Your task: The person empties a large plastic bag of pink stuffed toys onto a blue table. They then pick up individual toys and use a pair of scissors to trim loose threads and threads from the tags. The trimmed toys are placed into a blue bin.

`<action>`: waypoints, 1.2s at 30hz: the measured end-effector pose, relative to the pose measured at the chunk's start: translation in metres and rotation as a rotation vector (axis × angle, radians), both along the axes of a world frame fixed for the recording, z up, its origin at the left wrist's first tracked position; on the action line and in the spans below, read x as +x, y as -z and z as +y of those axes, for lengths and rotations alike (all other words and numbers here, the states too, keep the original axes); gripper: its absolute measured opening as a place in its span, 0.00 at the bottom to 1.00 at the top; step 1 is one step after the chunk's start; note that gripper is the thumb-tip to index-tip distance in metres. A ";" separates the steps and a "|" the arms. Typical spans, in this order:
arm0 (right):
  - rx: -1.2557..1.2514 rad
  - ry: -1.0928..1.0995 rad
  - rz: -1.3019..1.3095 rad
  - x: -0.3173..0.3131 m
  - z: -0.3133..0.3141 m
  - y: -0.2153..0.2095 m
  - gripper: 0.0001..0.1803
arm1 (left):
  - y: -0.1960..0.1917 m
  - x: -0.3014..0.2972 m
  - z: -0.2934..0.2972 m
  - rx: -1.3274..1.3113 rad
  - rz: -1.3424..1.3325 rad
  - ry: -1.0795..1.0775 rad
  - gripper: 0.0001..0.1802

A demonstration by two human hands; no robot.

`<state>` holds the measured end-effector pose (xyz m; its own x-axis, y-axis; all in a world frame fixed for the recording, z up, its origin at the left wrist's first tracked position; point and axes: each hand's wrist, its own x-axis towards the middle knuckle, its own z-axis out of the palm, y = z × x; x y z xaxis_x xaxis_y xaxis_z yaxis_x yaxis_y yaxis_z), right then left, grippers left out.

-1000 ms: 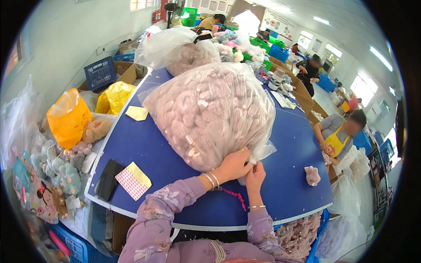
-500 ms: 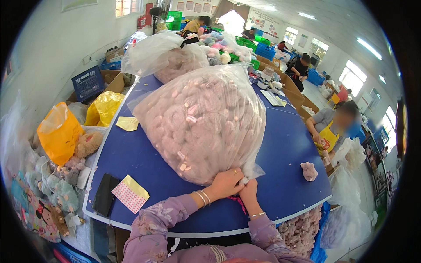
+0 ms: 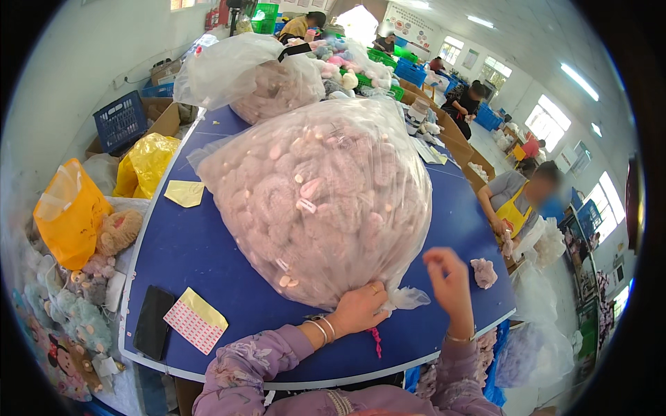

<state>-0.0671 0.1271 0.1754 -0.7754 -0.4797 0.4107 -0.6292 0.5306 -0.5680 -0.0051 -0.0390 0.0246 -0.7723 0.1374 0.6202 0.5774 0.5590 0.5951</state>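
A big clear plastic bag [image 3: 319, 201], stuffed with fluffy pinkish plush pieces, lies on the blue table [image 3: 229, 270]. At its gathered neck my left hand [image 3: 359, 306] is closed on the plastic, and the twisted end [image 3: 411, 298] sticks out to the right. A bright pink cord [image 3: 376, 341] hangs below that hand onto the tabletop. My right hand [image 3: 449, 279] is raised beside the bag, apart from it, its fingers loosely bent and slightly blurred; nothing shows in them. Right of it sits a small pink plush piece [image 3: 483, 273].
Left on the table are a black phone [image 3: 153, 322], a sticker sheet [image 3: 196, 320] and a yellowish paper [image 3: 184, 193]. Another filled bag [image 3: 277, 90] stands behind. An orange bag [image 3: 71, 215] and plush toys flank the left edge. A co-worker [image 3: 517, 201] sits at the right.
My right hand has let go of the bag's neck and moved up and to the right. My left hand still holds the neck. The twisted end and pink cord show more fully.
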 end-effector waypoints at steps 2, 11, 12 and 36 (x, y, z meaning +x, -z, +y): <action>-0.210 -0.068 0.228 -0.009 -0.035 -0.027 0.15 | 0.000 0.003 -0.001 0.009 0.029 0.016 0.12; 0.306 -0.146 0.458 -0.057 -0.141 -0.015 0.28 | 0.000 0.007 -0.006 -0.002 0.034 0.054 0.14; 0.298 -0.144 0.442 -0.052 -0.134 -0.011 0.27 | 0.003 0.008 -0.005 0.000 0.011 0.042 0.15; -0.718 -0.055 -0.518 0.044 0.035 0.115 0.10 | -0.063 0.025 -0.007 -0.103 -0.074 -0.153 0.32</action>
<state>-0.0228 0.1625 0.0602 -0.9308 -0.2838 0.2304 -0.2145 -0.0865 -0.9729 0.0196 -0.0459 0.0871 -0.8318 0.0749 0.5501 0.4382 0.6968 0.5678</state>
